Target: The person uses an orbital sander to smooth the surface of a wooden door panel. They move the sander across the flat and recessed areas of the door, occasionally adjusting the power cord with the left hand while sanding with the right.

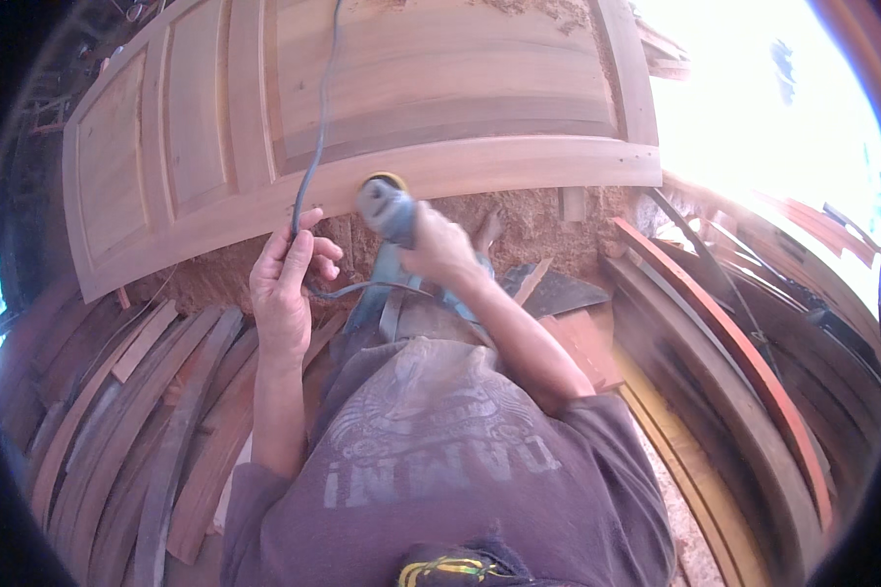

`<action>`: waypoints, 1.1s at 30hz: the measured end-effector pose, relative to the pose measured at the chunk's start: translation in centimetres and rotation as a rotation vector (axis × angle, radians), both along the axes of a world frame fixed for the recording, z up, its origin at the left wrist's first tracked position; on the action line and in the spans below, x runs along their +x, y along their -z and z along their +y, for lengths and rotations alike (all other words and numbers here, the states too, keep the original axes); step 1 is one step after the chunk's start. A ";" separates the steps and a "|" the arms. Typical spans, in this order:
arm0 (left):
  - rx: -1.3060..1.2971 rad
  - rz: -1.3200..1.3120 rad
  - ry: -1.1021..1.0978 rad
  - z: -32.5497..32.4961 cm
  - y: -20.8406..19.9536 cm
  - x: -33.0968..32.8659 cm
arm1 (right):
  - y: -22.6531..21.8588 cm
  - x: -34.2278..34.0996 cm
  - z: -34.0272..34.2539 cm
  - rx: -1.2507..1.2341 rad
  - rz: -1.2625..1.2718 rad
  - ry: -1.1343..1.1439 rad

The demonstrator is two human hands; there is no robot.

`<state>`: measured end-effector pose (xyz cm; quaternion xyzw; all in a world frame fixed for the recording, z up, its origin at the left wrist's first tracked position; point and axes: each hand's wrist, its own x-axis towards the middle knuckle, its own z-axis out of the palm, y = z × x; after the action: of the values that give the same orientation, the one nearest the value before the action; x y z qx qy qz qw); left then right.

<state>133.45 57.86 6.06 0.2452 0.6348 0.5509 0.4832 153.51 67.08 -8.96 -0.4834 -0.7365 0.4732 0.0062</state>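
A wooden panel door (440,157) lies in front of me, with raised frames around its recessed panels. My right hand (442,245) is wrapped round the body of an angle grinder (388,211), blurred by motion. The grinder's yellow-edged disc sits at the door's near rail. To the left, my left hand (289,269) pinches the grinder's grey power cord (315,161) between thumb and fingers, palm partly turned up. From there the cord runs up across the door, and another stretch loops back below the grinder.
Stacked wooden boards (132,421) fill the ground on my left. More long planks, including a reddish strip (724,352), lie on the right. Sawdust (548,220) covers the ground under the door's near edge. A dark flat piece (558,292) lies near my right forearm.
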 end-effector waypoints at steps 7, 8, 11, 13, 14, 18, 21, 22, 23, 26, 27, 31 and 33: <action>-0.006 -0.008 -0.094 -3.0 0.6 -3.7 | -0.8 -3.4 -1.5 0.032 -0.153 0.108; -0.005 -0.020 -0.094 -3.2 0.9 -4.1 | -0.8 -2.6 -1.3 0.025 -0.163 0.136; -0.002 -0.062 -0.081 -3.3 1.6 -4.8 | -1.9 -0.1 -0.7 0.042 -0.209 0.196; 0.000 -0.092 -0.067 -2.9 1.6 -4.1 | -2.3 1.7 -0.3 0.002 -0.260 0.226; 0.002 -0.093 -0.057 -2.6 1.6 -3.8 | -2.3 2.5 -0.1 0.012 -0.271 0.247; 0.002 -0.111 -0.018 -1.3 1.6 -2.5 | -2.2 5.7 0.6 0.042 -0.293 0.331; -0.014 -0.098 0.013 -0.6 1.1 -2.2 | -1.7 8.2 1.0 0.111 -0.277 0.370; -0.022 -0.089 0.021 -0.3 1.1 -1.7 | -2.0 9.1 1.4 0.095 -0.291 0.385; -0.027 -0.091 0.017 0.0 1.1 -1.2 | -2.4 10.1 1.9 0.080 -0.305 0.400; -0.027 -0.097 0.024 1.1 1.2 0.1 | -3.1 12.4 3.3 0.055 -0.344 0.484; -0.019 -0.097 0.036 1.4 1.2 0.5 | -2.8 13.6 3.6 0.052 -0.344 0.510; -0.031 -0.108 0.063 3.0 0.8 2.5 | -1.1 19.7 5.3 0.061 -0.309 0.643; -0.036 -0.089 0.121 3.6 0.7 4.1 | 0.1 23.2 6.2 0.132 -0.304 0.709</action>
<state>137.58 61.48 5.39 0.2496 0.6067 0.5194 0.5476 176.73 73.31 -9.08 -0.7710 -0.5450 0.3163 0.0914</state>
